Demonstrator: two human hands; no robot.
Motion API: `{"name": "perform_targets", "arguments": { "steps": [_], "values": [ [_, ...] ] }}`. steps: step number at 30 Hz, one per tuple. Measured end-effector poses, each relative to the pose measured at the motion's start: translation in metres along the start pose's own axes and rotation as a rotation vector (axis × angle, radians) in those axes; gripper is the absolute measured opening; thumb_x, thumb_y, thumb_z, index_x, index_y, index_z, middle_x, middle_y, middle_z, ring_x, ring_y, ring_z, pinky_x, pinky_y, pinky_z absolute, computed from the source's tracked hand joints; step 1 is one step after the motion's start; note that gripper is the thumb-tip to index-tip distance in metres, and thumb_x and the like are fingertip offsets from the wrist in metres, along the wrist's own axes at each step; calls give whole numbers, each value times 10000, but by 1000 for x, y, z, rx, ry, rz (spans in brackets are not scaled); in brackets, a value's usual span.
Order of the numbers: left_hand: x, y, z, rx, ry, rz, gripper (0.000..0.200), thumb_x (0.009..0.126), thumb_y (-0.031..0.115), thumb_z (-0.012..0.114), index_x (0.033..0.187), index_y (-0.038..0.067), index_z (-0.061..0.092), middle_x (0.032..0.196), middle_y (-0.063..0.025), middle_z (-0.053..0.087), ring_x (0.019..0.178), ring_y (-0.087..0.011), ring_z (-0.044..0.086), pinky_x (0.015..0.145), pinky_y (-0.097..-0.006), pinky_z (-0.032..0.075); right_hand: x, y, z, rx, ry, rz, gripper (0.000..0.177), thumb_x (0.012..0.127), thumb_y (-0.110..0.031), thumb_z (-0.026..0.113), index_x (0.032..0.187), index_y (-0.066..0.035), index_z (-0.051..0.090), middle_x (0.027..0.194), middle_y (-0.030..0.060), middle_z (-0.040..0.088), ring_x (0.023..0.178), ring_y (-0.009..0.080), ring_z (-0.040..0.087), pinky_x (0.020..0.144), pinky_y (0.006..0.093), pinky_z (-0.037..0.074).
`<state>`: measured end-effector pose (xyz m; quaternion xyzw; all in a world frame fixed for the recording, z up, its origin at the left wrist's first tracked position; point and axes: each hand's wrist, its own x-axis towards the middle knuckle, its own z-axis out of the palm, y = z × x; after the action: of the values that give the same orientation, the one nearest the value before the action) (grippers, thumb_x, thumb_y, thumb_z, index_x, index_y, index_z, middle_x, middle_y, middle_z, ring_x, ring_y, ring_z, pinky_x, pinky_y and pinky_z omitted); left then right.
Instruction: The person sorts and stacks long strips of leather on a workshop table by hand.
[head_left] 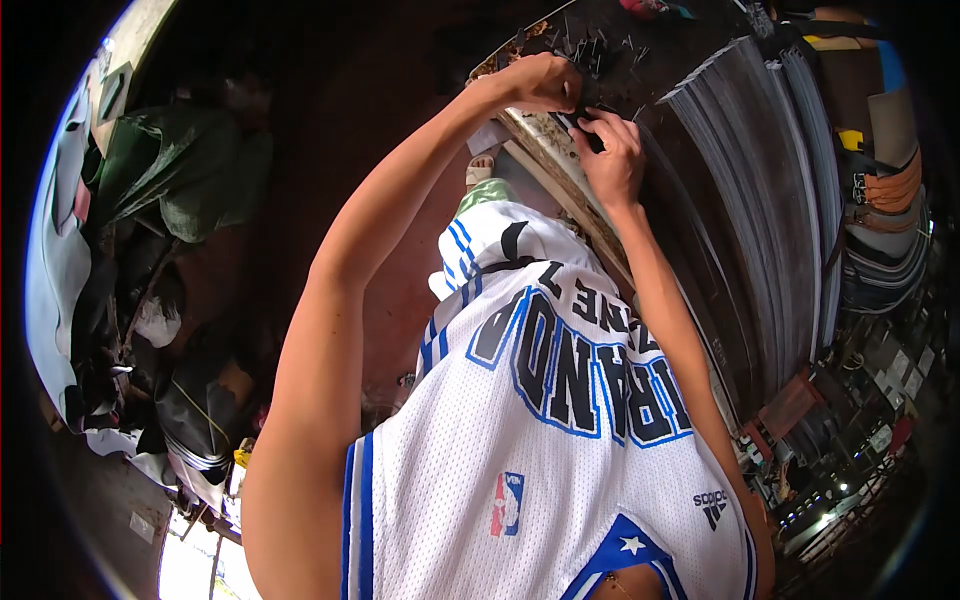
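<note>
Both hands crowd the bench edge (560, 175): the left hand (540, 82) is a curled fist, and the right hand (612, 155) pinches a dark piece (585, 130), leaving almost no gap between them. Just beyond the fingers, loose nails (590, 45) litter the bench top. A stack of dark strips (770, 150) rises close to the right of the right hand and walls off that side; clutter (880, 200) fills the far right. Left of the left arm the floor (330, 110) lies open as far as the bags (190, 170). Under the bench edge a foot (480, 170) takes the room.
</note>
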<state>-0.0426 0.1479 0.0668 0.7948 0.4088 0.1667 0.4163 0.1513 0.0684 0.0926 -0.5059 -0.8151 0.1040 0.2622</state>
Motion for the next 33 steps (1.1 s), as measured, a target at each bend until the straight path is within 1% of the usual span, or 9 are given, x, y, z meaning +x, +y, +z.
{"name": "perform_targets", "arguments": {
  "steps": [9, 12, 19, 21, 25, 27, 28, 30, 33],
  "values": [
    [4, 6, 0, 67, -4, -97, 277, 756, 237, 670, 944, 46, 738, 935, -127, 727, 876, -296, 697, 775, -389, 547, -1, 5, 6, 56, 50, -5, 170, 733, -115, 787, 888, -81, 725, 1037, 20, 709, 921, 252, 632, 824, 348, 510],
    [4, -1, 0, 30, -7, -52, 275, 753, 226, 691, 951, 40, 735, 923, -133, 726, 868, -293, 698, 776, -386, 547, -1, 2, 4, 95, 42, 48, 174, 738, -104, 803, 893, -60, 736, 1039, 71, 725, 922, 269, 659, 852, 348, 499],
    [5, -6, -1, -50, -9, -35, 279, 744, 200, 749, 959, 23, 728, 866, -131, 721, 831, -265, 693, 760, -367, 535, -2, 3, 6, 113, 53, 78, 186, 740, -111, 805, 907, -57, 745, 1063, 74, 730, 943, 262, 666, 862, 343, 501],
    [3, -6, -4, -106, 1, -43, 282, 748, 206, 751, 960, 22, 731, 859, -127, 722, 818, -254, 691, 757, -359, 530, -2, 4, 9, 89, 77, 58, 176, 729, -122, 796, 898, -97, 756, 1062, 10, 727, 915, 234, 644, 821, 331, 519],
    [4, -6, -3, -104, -21, -47, 280, 749, 207, 753, 959, 21, 734, 862, -128, 725, 822, -249, 693, 760, -355, 532, -4, 7, 10, 96, 87, 54, 180, 726, -119, 798, 901, -100, 757, 1062, 8, 727, 910, 231, 644, 818, 329, 520],
    [5, -6, -3, -114, -11, -55, 274, 750, 210, 756, 948, 22, 737, 861, -125, 727, 826, -245, 694, 765, -355, 535, -3, 5, 8, 114, 59, 76, 187, 750, -131, 801, 920, -69, 757, 1068, 64, 730, 934, 251, 666, 853, 337, 501],
    [5, -5, -4, -114, -13, -55, 274, 750, 210, 756, 948, 22, 737, 861, -125, 727, 826, -245, 694, 765, -355, 535, -3, 5, 9, 114, 61, 78, 187, 750, -131, 801, 920, -69, 757, 1068, 64, 730, 934, 251, 666, 853, 337, 501],
    [4, -4, -5, -112, -25, -62, 272, 753, 208, 758, 951, 23, 740, 866, -121, 729, 832, -237, 694, 768, -353, 537, -4, 5, 11, 104, 92, 64, 185, 722, -109, 801, 901, -104, 754, 1063, 10, 726, 907, 232, 643, 817, 332, 522],
    [6, -6, -3, -105, -27, -55, 264, 757, 201, 757, 954, 25, 742, 869, -118, 730, 836, -233, 693, 769, -352, 538, -5, 6, 11, 102, 91, 70, 187, 725, -111, 799, 905, -102, 750, 1063, 11, 726, 909, 235, 643, 817, 334, 523]
  ]
}}
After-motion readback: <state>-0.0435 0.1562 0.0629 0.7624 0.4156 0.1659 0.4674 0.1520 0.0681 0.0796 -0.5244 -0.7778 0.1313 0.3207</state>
